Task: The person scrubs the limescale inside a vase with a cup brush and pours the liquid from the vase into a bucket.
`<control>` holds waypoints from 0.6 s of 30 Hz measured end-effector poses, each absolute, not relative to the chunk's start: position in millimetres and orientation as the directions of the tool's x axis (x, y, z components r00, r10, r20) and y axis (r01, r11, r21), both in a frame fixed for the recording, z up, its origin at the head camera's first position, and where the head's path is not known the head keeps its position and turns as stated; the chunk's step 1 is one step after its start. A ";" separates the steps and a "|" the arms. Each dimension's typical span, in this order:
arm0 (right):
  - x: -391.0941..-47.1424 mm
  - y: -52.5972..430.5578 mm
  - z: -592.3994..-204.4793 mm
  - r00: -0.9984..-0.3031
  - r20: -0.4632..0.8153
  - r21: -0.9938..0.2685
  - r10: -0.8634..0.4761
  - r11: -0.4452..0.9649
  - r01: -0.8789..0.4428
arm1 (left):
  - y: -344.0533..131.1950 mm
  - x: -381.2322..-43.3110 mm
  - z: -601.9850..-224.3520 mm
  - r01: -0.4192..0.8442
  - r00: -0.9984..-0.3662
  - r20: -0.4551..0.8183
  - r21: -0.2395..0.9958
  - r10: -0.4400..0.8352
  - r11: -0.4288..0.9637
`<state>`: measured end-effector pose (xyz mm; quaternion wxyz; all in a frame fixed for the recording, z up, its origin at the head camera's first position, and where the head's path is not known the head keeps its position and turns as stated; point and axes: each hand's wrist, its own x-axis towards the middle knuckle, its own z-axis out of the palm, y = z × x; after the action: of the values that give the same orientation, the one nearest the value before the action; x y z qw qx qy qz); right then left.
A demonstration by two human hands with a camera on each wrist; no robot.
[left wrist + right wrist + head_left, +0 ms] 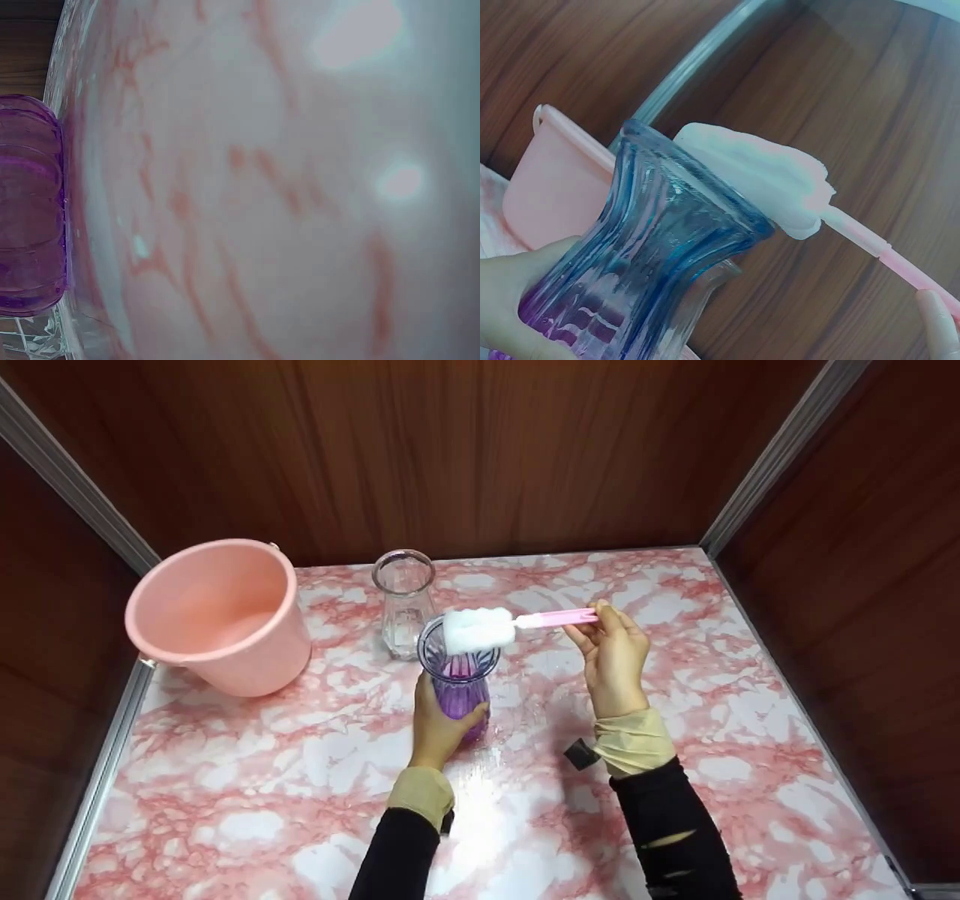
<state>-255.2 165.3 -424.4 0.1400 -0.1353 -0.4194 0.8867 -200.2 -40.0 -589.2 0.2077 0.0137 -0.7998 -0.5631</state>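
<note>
My left hand [442,720] grips a purple and blue ribbed glass vase [459,697] around its body, mouth facing up. Above the mouth, a white sponge bottle brush [480,630] lies nearly level, its head overlapping the rim in the head view. My right hand [615,656] pinches the end of the brush's pink handle [562,618]. In the right wrist view, the sponge head [757,176] is right at the vase's blue rim [705,184]. The left wrist view shows only the vase's purple base [30,217] at its left edge.
Behind the purple vase stands a clear glass vase [405,607]. A pink bucket [259,660] sits at the back left of the marbled red and white table [300,780]. Brown wood-grain panels [495,457] enclose the back and sides.
</note>
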 end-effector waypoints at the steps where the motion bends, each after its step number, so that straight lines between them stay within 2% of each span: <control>1: -255.8 166.5 -424.7 -0.924 -0.128 -0.779 0.360 -0.613 -0.131 | -40.3 -200.2 -589.2 0.212 -0.913 0.318 0.905 -0.255 0.368; 18: -260.9 183.2 -432.4 -0.900 -0.213 -0.709 0.381 -0.694 -0.126 | -40.3 -197.9 -585.3 0.205 -0.918 0.304 0.914 -0.254 0.350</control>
<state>-260.9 183.2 -432.4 0.1401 -0.1743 -0.3654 0.9036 -197.9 -40.3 -585.3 0.2016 0.0154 -0.7965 -0.5698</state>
